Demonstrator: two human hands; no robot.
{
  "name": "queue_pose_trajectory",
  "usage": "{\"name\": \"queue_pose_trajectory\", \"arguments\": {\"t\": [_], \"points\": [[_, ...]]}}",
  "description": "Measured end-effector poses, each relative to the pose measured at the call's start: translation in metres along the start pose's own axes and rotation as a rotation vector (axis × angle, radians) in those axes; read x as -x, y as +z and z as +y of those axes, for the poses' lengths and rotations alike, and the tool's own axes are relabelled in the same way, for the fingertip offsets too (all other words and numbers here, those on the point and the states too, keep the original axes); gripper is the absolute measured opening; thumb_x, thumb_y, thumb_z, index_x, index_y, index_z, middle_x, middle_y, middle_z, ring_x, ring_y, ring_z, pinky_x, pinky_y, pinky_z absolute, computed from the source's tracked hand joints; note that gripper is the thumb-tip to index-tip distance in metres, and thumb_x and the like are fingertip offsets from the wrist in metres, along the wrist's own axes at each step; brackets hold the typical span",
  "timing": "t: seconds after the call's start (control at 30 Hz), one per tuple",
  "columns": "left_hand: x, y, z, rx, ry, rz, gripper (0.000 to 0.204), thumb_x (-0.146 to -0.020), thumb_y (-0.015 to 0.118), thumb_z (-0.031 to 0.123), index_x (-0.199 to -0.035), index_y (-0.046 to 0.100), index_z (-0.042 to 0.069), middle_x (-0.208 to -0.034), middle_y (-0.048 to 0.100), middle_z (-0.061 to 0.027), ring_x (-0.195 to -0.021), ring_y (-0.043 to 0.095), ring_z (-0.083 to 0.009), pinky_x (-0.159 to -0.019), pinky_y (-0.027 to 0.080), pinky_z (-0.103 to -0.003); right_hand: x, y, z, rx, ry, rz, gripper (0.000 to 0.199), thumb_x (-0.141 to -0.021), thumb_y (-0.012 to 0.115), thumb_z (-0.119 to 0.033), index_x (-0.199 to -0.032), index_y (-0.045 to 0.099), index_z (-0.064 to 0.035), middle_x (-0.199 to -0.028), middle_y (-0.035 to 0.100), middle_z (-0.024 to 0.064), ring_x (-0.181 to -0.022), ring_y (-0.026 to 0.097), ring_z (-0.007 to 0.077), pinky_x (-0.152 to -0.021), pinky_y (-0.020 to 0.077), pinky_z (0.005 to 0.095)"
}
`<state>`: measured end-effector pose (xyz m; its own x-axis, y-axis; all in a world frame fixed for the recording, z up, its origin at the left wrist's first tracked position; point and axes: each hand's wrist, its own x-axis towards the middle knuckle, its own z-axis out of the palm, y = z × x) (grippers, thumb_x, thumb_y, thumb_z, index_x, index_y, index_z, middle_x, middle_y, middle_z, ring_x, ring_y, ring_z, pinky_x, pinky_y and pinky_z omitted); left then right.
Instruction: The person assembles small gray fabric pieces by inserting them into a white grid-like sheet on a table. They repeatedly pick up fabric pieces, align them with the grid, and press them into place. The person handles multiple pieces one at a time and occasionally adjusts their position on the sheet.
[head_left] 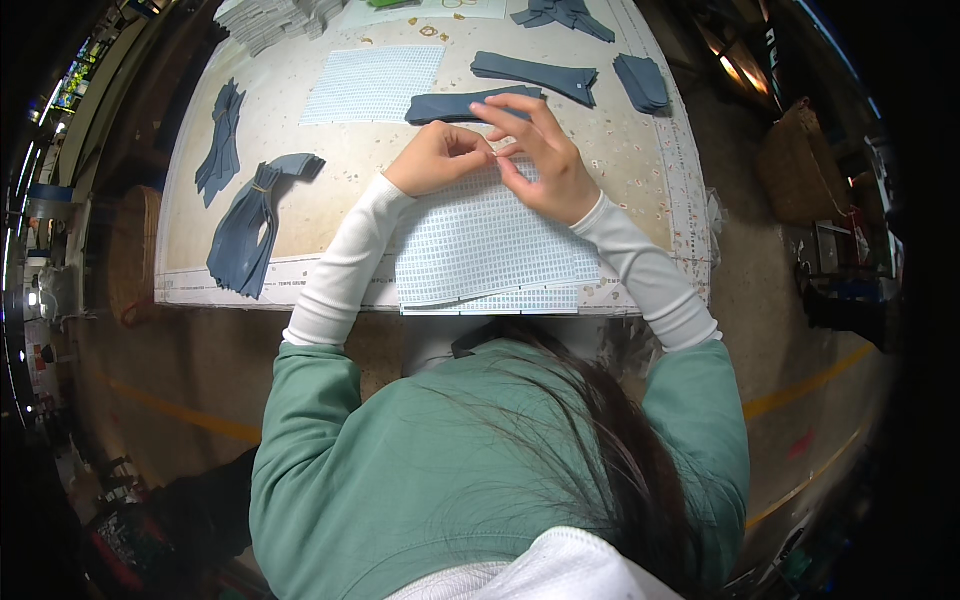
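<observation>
We pinched a small, thin item, too small to identify, between our left hand and right hand, each grip clenched on it at the fingertips, just above the far edge of the gridded sheet stack at the near middle of the desk. Bundled blue-grey fabric pieces lay at the left and folded ones at the far side, so we judged part of the work done. More sheets remained.
</observation>
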<state>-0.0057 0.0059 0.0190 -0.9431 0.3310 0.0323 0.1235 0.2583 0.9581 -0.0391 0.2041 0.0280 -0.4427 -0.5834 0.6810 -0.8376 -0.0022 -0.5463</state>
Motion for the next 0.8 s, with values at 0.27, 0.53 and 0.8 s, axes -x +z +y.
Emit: {"name": "queue_pose_trajectory", "arguments": {"t": [0.27,0.53,0.8], "points": [[-0.005,-0.003,0.005,-0.298,0.102,-0.032,0.016,-0.085,0.063,0.014,-0.092,0.070,0.002,-0.079,0.068,-0.0056,-0.075,0.062,-0.0114,-0.073,0.051,-0.026,-0.004,-0.014,0.020,-0.500,0.430,0.191,0.059,-0.076,0.063,0.006,-0.131,0.051,-0.0117,-0.121,0.051,0.0100,-0.091,0.063,0.0138,-0.081,0.0538,0.0247],[-0.070,-0.029,0.002,-0.657,0.342,0.114,0.018,-0.082,0.068,0.012,-0.099,0.070,0.006,-0.094,0.066,-0.0079,-0.079,0.065,-0.0167,-0.073,0.054,-0.027,-0.032,-0.049,0.085,0.202,0.452,-0.111,0.015,-0.076,0.073,-0.025,-0.081,0.072,-0.0104,-0.089,0.069,0.0074,-0.080,0.064,0.0195,-0.076,0.0501,0.0294],[-0.078,-0.021,-0.014,-0.732,0.333,0.104,0.043,-0.070,0.079,0.033,-0.102,0.068,0.006,-0.090,0.063,-0.0080,-0.070,0.060,-0.0194,-0.066,0.051,-0.030,-0.022,-0.032,0.094,0.413,0.387,-0.159,0.010,-0.075,0.072,-0.021,-0.078,0.069,-0.0115,-0.093,0.059,0.0027,-0.101,0.053,0.0223,-0.088,0.0469,0.0363]]}}
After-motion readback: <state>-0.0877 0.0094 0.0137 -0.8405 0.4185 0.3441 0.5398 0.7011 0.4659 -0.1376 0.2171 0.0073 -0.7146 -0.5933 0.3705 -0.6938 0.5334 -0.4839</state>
